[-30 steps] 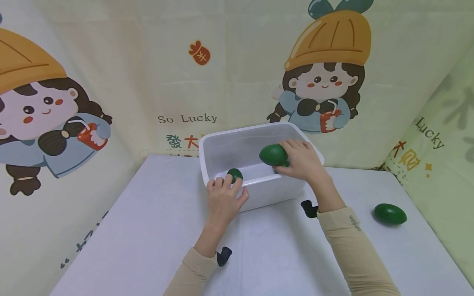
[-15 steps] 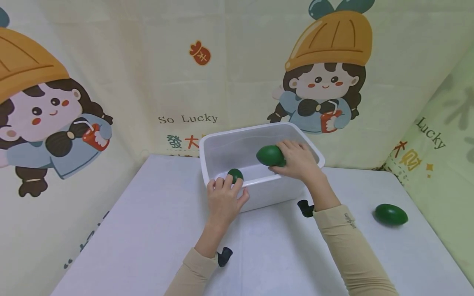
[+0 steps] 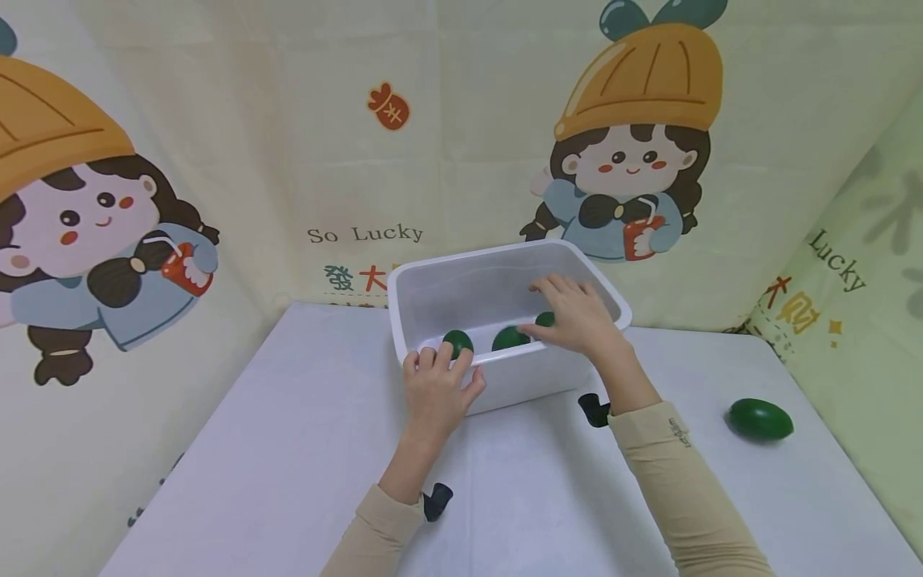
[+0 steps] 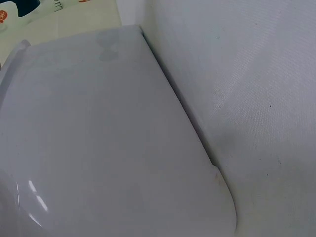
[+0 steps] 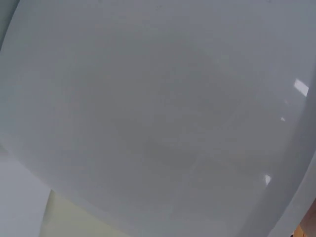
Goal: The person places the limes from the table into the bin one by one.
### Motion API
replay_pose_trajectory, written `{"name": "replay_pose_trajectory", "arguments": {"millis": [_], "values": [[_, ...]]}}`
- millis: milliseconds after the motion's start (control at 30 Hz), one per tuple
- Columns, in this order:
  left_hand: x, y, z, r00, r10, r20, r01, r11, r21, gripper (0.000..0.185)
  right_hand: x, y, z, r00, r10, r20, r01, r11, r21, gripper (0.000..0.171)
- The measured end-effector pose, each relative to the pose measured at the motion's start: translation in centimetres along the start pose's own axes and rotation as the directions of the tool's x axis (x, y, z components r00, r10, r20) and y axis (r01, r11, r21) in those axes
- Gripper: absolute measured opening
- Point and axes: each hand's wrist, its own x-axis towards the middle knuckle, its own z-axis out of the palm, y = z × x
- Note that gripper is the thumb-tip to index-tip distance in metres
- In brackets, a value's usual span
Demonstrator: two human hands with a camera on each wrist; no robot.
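A white plastic bin stands on the table at the centre of the head view. My left hand grips its front rim near the left corner, fingers hooked over and thumb in front. Just behind those fingertips a dark green oval fruit lies inside. My right hand reaches over the front rim on the right, thumb and fingers spread apart, holding nothing. By its thumb sits a second green fruit; a third is partly hidden by the hand. The bin's smooth wall fills most of the left wrist view.
Another dark green oval fruit lies on the white-covered table at the right. A printed cloth backdrop rises right behind the bin. Black wrist mounts stick out beside both forearms.
My right hand has released the green fruit it held over the bin, and that fruit now lies low inside. Its fingers have spread. The left hand stays on the rim.
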Motion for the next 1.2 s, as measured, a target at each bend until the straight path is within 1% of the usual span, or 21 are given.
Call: {"name": "replay_pose_trajectory", "arguments": {"millis": [200, 600, 800, 1067, 1200], "values": [[0.0, 0.0, 0.1, 1.0, -0.002, -0.005, 0.002, 1.0, -0.01, 0.022, -0.2, 0.1, 0.0, 1.0, 0.019, 0.002, -0.019, 1.0, 0.007, 0.066], [-0.1, 0.1, 0.1, 1.0, -0.012, -0.005, 0.012, 1.0, -0.022, 0.022, -0.9, 0.7, -0.6, 0.999, 0.015, -0.038, -0.014, 1.0, 0.026, 0.063], [0.0, 0.1, 0.1, 1.0, -0.01, -0.015, 0.01, 1.0, -0.021, 0.021, -1.8, 1.1, -1.3, 0.998, 0.009, -0.067, -0.007, 1.0, 0.025, 0.061], [0.1, 0.0, 0.1, 1.0, -0.007, -0.021, 0.007, 1.0, -0.027, 0.021, -3.4, 1.7, -1.9, 0.991, -0.012, -0.13, 0.02, 0.998, 0.066, 0.058], [0.1, 0.0, 0.1, 1.0, -0.008, -0.017, 0.008, 1.0, -0.026, 0.021, -4.1, 1.8, -2.1, 0.989, 0.006, -0.146, 0.004, 0.998, 0.07, 0.059]]}}
